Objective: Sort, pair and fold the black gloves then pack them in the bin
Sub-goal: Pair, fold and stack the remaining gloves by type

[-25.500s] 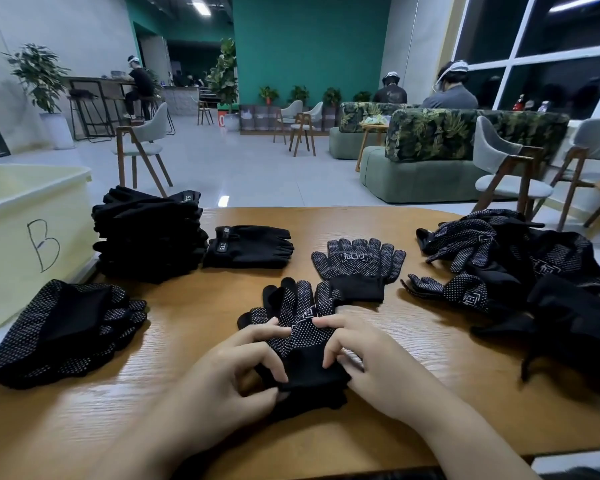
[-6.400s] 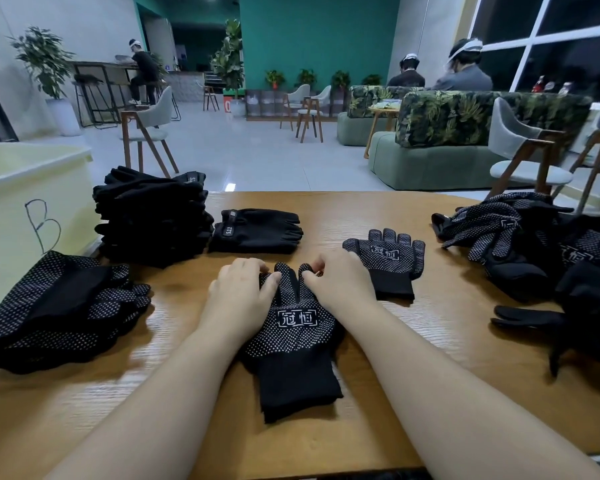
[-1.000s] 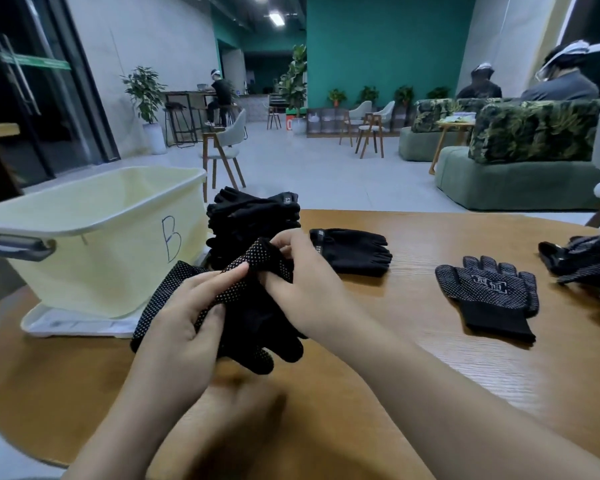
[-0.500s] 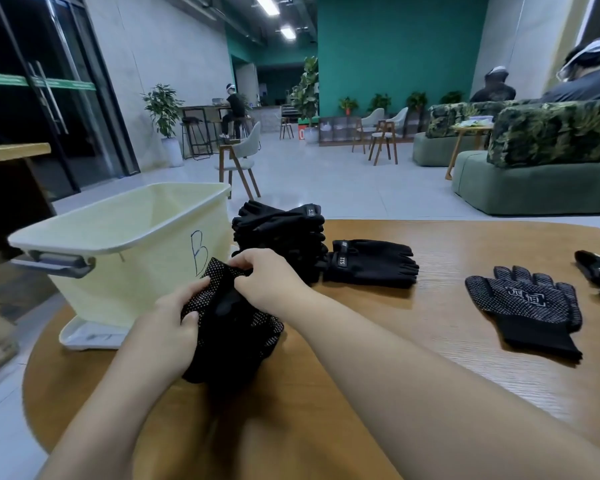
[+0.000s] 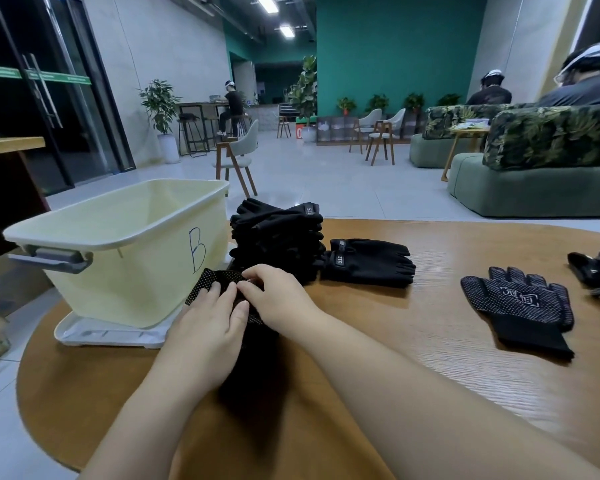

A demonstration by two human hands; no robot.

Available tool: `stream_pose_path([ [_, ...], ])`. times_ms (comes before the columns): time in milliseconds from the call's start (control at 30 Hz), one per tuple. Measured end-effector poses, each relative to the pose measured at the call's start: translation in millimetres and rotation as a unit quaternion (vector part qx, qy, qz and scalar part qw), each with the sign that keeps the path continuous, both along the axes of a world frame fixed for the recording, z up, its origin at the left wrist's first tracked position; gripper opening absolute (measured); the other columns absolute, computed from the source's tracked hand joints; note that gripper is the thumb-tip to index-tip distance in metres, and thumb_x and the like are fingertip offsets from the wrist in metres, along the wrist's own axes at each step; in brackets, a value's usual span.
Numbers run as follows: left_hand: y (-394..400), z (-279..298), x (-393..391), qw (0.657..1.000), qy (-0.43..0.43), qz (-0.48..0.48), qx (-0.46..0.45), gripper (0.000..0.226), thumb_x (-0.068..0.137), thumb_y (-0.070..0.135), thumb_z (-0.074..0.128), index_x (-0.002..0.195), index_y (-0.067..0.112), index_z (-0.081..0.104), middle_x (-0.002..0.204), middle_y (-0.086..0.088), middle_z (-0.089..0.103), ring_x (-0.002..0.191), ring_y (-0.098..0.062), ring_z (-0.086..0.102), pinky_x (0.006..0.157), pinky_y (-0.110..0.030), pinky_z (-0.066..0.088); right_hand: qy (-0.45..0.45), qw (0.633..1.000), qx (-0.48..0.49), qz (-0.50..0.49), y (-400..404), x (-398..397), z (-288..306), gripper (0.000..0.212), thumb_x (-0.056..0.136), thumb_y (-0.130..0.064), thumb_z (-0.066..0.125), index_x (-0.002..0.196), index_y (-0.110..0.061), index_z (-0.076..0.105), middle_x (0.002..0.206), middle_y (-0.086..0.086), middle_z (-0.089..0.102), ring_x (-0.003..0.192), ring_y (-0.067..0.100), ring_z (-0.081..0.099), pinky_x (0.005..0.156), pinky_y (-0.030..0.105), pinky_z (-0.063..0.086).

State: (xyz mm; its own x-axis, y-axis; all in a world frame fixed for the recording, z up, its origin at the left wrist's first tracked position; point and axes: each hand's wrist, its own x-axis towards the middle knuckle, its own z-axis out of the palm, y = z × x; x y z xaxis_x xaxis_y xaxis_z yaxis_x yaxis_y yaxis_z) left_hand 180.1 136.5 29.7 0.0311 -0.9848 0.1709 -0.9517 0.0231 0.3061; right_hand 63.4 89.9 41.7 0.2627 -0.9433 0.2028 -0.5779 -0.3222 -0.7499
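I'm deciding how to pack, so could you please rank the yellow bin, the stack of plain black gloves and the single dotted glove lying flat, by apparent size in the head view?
1. Yellow bin, clearly largest.
2. Stack of plain black gloves.
3. Single dotted glove: close to the stack in apparent size, and nearer the camera, so this order is unsure.

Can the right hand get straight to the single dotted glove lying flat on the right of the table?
Probably yes. The right hand is busy on the folded dotted gloves, but only bare table lies between it and the dotted glove.
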Motion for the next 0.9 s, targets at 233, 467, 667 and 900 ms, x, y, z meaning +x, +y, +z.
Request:
stream_pose_path([
  [233, 0, -2, -11, 0.993, -0.108, 0.045, -0.029, 0.057, 0.098, 0.048, 0.015, 0.150, 0.024, 0.013, 0.158, -0.002, 0.013, 0.145, -0.020, 0.006, 0.118, -0.040, 0.008, 0.031, 0.999, -0.017, 0.019, 23, -39, -5, 0.044, 0.094, -0.019, 0.053, 0.137, -0.024, 0.044, 0.134, -0.003, 0.051, 0.122, 0.013, 0.048, 0.099, 0.027, 0.041],
  [467, 15, -5, -46, 0.990, -0.055, 0.017, -0.125, 0.076, 0.084, 0.064, 0.001, 0.150, 0.028, 0.013, 0.157, 0.005, 0.016, 0.146, -0.014, -0.004, 0.105, -0.033, -0.029, 0.009, 0.998, -0.054, 0.014, 55, -81, -6, 0.040, 0.094, -0.025, 0.053, 0.134, -0.029, 0.046, 0.130, -0.012, 0.052, 0.119, 0.005, 0.047, 0.096, 0.020, 0.038],
  [667, 35, -25, -100, 0.991, 0.027, -0.040, -0.122, 0.085, 0.074, 0.065, -0.005, 0.150, 0.029, 0.008, 0.159, 0.006, 0.008, 0.145, -0.010, -0.012, 0.102, -0.025, -0.032, -0.091, 0.990, -0.066, -0.084, 80, -133, -11, 0.022, 0.093, -0.017, 0.054, 0.113, -0.028, 0.057, 0.100, -0.014, 0.061, 0.088, 0.001, 0.057, 0.079, 0.014, 0.048],
  [900, 53, -39, -158, 0.990, 0.089, -0.108, 0.010, 0.063, 0.096, 0.054, 0.016, 0.150, 0.030, -0.005, 0.159, 0.008, -0.006, 0.142, -0.008, -0.020, 0.114, -0.034, -0.017, -0.101, 0.973, -0.079, -0.192, 107, -198, -27, 0.020, 0.092, -0.013, 0.057, 0.106, -0.027, 0.058, 0.093, -0.015, 0.062, 0.082, -0.008, 0.056, 0.069, 0.003, 0.041],
])
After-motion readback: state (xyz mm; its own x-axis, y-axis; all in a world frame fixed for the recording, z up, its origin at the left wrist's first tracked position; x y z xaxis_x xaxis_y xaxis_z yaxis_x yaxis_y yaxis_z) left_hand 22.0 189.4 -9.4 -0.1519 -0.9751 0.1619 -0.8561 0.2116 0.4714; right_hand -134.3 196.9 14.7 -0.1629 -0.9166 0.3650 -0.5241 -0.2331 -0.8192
